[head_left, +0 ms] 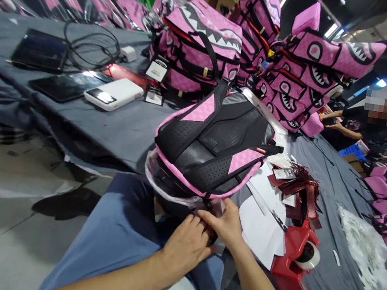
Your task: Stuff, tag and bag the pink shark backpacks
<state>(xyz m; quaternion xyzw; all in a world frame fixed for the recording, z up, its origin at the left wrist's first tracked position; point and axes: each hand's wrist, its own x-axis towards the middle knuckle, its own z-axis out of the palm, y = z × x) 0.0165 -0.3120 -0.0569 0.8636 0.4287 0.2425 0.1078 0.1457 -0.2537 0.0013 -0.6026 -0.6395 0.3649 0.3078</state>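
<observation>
A black and pink backpack [212, 140] lies with its padded back and shoulder straps facing up, its near end overhanging the table edge above my lap. Translucent plastic, apparently a bag [171, 195], wraps around that near end. My left hand [186, 241] is closed just below it, fingers curled under; what they grip is hidden. Beside it, touching its fingers, my right hand [225, 222] pinches a whitish fold of the plastic between thumb and fingers.
Right of the backpack are white paper sheets [262, 223], dark red tags [299, 190] and a red tape dispenser [294, 262]. Pink shark-face backpacks [201, 44] stand stacked behind. A white power bank [114, 94] and black phone [67, 85] lie left. Another person [364, 122] works farther off.
</observation>
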